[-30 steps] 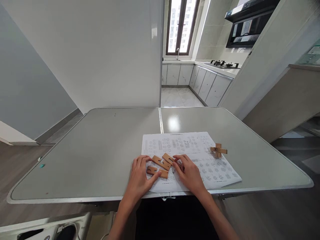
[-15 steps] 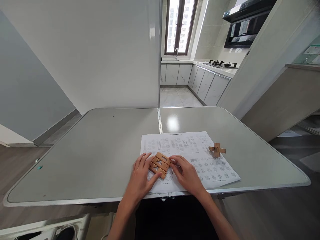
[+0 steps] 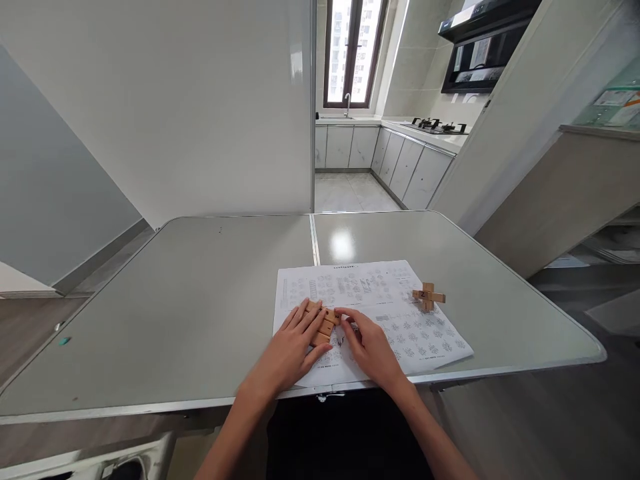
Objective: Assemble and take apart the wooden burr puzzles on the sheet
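Note:
Several notched wooden puzzle pieces (image 3: 324, 329) lie side by side on a printed instruction sheet (image 3: 400, 333). My left hand (image 3: 293, 343) rests over their left part, fingers stretched out and thumb at the near edge, hiding much of the wood. At the right end of the farthest piece, my right hand (image 3: 369, 341) is closed, with thumb and index finger at the tip of that piece. An assembled wooden cross puzzle (image 3: 429, 296), marked with a 2, stands on the sheet's right edge, apart from both hands.
The sheet lies near the front edge of a grey-green folding table (image 3: 200, 300) with a metal rim and a centre seam. A small teal bit (image 3: 64, 341) is at the table's left. Beyond the table are a white wall and a kitchen doorway.
My left hand has slid over the top of the wooden pieces, covering more of them. My right hand stays at the pieces' right end. The view has shifted slightly.

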Action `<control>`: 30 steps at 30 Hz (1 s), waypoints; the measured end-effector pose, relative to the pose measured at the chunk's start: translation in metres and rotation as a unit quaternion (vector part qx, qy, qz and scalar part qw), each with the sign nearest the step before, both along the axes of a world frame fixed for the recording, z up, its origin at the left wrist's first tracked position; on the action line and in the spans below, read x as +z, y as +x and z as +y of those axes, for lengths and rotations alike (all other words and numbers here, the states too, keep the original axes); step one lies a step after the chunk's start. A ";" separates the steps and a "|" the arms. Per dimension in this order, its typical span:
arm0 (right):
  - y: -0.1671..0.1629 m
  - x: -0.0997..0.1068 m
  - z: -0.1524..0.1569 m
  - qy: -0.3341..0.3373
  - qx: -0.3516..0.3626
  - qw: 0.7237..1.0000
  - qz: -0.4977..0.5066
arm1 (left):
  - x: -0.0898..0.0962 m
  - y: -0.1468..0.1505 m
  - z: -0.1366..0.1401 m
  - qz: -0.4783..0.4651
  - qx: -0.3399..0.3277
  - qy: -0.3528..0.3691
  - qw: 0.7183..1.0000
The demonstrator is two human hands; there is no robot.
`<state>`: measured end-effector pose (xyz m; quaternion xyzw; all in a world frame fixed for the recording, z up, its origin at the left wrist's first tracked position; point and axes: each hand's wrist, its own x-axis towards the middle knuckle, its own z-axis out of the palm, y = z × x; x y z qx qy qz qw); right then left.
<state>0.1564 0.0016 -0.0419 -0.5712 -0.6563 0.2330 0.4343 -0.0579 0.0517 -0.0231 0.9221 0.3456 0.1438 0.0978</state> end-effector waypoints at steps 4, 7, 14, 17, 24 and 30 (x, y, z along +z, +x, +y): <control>-0.001 0.000 -0.001 -0.017 -0.017 1.000 0.008 | -0.010 0.005 0.011 0.001 0.046 0.014 0.999; -0.001 0.000 -0.002 -0.024 -0.026 0.999 0.005 | -0.015 0.004 0.022 0.009 0.085 0.018 0.996; -0.002 0.006 -0.003 -0.042 -0.018 0.999 0.002 | -0.015 -0.009 0.051 0.038 0.162 0.024 0.986; -0.002 0.008 -0.004 -0.044 -0.017 0.999 0.007 | -0.013 -0.013 0.057 0.053 0.184 0.024 0.981; -0.002 0.011 -0.006 -0.043 -0.016 0.999 0.013 | -0.010 -0.012 0.062 0.068 0.207 0.052 0.975; 0.027 0.015 -0.021 -0.042 -0.053 0.997 0.034 | -0.011 -0.012 0.058 0.068 0.211 0.060 0.973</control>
